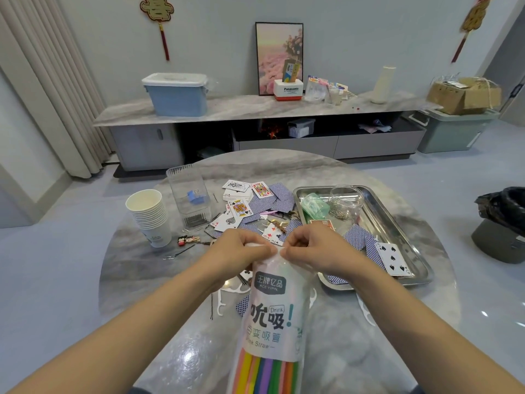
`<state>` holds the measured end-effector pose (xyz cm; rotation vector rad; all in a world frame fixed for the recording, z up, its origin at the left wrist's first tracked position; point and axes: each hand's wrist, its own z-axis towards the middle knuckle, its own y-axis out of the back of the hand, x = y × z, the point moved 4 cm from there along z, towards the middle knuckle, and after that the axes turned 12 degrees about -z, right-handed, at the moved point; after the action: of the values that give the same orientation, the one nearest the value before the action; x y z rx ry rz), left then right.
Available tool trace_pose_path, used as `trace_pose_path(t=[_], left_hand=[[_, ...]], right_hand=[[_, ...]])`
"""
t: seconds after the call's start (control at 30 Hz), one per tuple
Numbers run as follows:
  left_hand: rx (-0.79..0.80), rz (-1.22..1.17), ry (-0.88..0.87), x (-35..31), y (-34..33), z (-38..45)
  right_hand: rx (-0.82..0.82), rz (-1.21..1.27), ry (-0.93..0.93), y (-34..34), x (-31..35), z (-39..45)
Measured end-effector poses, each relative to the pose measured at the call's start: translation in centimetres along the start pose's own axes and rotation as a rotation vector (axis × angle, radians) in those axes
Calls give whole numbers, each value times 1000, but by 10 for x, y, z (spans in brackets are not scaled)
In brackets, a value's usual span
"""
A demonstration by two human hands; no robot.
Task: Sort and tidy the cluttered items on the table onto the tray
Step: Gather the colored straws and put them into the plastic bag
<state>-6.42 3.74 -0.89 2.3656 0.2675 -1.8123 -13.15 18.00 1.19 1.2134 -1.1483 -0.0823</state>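
Note:
A clear plastic bag of coloured drinking straws (270, 317) stands upright in front of me, over the near part of the round marble table (136, 268). My left hand (241, 248) and my right hand (309, 247) both pinch the bag's top edge, fingertips nearly meeting. A steel tray (397, 226) lies at the right and holds a green case (314, 206), a clear jar (346, 204) and several playing cards (393, 258). More playing cards (250, 206) lie scattered across the table's middle.
A stack of paper cups (150, 214) and a clear box with hairpins (190, 201) stand at the left. Hairpins (179, 253), a small doll clip (187, 239) and floss picks (224, 301) lie loose near my arms. A black bin (502, 226) stands on the floor, right.

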Motion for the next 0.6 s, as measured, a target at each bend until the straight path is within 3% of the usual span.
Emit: trace_pose_path(t=[0.23,0.5,0.6], left_hand=[[-90,-48,-2,-1,-1,4],[13,139,-104,-7,-2,2],[2,92,-101,-10,-5,3]], right_hand=[[20,28,-71,9,-7,2],[-32,56,-28,7,-7,-1],[-56,52,-4,11,-7,-5]])
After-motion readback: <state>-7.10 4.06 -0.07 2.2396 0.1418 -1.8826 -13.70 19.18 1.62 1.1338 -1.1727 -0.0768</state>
